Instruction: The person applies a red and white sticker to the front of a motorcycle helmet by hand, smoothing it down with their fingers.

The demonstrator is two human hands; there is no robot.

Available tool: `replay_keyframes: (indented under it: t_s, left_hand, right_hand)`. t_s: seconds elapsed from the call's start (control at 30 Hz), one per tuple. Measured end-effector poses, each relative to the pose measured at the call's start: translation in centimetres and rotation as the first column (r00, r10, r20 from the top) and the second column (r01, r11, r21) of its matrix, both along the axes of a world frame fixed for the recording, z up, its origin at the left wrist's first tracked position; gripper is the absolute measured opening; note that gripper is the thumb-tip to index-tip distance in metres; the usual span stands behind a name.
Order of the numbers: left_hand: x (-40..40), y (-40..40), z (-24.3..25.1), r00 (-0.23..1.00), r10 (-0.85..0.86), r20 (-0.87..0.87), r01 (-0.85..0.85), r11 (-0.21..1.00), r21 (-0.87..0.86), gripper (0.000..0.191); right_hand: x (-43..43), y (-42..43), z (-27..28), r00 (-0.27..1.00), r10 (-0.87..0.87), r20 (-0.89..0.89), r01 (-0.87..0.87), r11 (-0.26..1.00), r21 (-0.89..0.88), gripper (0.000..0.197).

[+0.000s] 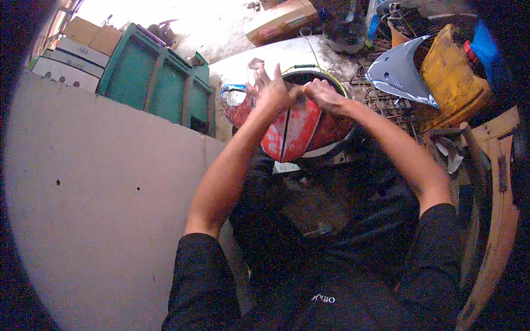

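A red plastic panel (pixel 293 134) with worn, whitish patches and a dark centre line lies over a dark round bucket or basin (pixel 340 142) in front of me. My left hand (pixel 271 91) is above the panel's far part, its fingers raised and spread, its thumb side near the other hand. My right hand (pixel 325 94) is bent with curled fingers at the panel's far right part; blur hides whether it pinches something. Another red piece with a blue and white edge (pixel 235 105) is left of my left hand. A yellow-green cord or handle (pixel 335 80) curves around the bucket's far rim.
A pale wall or board (pixel 112 157) fills the left side. Beyond it stand a green cabinet (pixel 132 72) and stacked boxes (pixel 78 62). At the right are a grey fairing panel (pixel 393 70), a yellow plastic container (pixel 451 82) and a wooden frame (pixel 503 165). A cardboard box (pixel 281 20) lies ahead.
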State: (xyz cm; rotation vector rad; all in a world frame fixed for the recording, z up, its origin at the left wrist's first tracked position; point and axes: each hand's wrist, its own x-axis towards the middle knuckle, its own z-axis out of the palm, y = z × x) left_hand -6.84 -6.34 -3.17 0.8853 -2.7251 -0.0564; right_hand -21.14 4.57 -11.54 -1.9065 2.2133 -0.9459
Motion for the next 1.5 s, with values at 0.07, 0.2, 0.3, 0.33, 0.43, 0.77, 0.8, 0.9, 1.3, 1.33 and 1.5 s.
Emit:
replay_keyframes:
  t_s: [0.07,0.2,0.3,0.33,0.43,0.77,0.8,0.9,1.3,1.33,1.5]
  left_hand:
    - [0.1,2.1,-1.0,0.962,-0.120,0.244,0.073,0.979,0.192,0.108]
    - [1.0,0.6,2.1,0.999,0.033,0.025,-0.033,0.999,-0.018,0.112]
    - [0.7,2.2,0.1,0.973,-0.056,0.223,0.021,0.988,0.156,0.114]
    - [0.3,2.9,0.3,0.954,-0.132,0.270,0.098,0.986,0.139,0.114]
    - [-0.4,0.7,0.6,0.999,-0.018,-0.050,0.015,0.998,-0.063,0.111]
    - [2.0,3.8,2.7,0.989,-0.132,0.074,0.125,0.989,0.082,0.070]
    - [2.1,4.2,2.8,0.985,-0.127,0.121,0.115,0.988,0.102,0.065]
    - [1.8,4.3,2.5,0.977,-0.187,0.098,0.174,0.977,0.126,0.043]
    - [1.0,0.1,2.5,0.982,-0.177,-0.060,0.178,0.984,0.006,0.031]
    - [1.4,0.1,1.7,0.984,-0.169,-0.055,0.169,0.986,0.002,0.031]
    - [0.4,0.8,2.3,0.971,-0.238,-0.035,0.241,0.952,0.188,0.012]
  right_hand:
    - [-1.0,0.4,-0.6,0.994,0.097,-0.056,-0.087,0.983,0.161,0.024]
    - [1.3,0.3,2.6,0.990,0.130,0.057,-0.138,0.976,0.166,0.032]
    - [0.8,1.4,2.6,0.990,0.138,0.024,-0.140,0.982,0.128,0.046]
    - [0.0,1.7,1.9,0.983,0.172,-0.061,-0.165,0.980,0.107,0.050]
    - [0.0,0.8,2.0,0.992,0.116,-0.057,-0.111,0.991,0.072,0.041]
    - [0.0,0.7,1.2,0.987,0.153,-0.043,-0.149,0.986,0.081,0.026]
    - [-0.1,0.7,1.1,0.977,0.193,-0.088,-0.190,0.981,0.040,0.026]
    - [-0.3,0.6,0.7,0.980,0.178,-0.090,-0.175,0.984,0.039,0.033]
    - [0.3,-1.4,-0.7,0.999,0.027,-0.034,-0.028,0.999,-0.027,0.034]
    - [0.3,-1.3,-0.6,0.998,0.043,0.038,-0.044,0.999,0.011,0.032]
    - [0.0,1.0,1.0,0.986,0.165,-0.028,-0.166,0.984,-0.070,0.027]
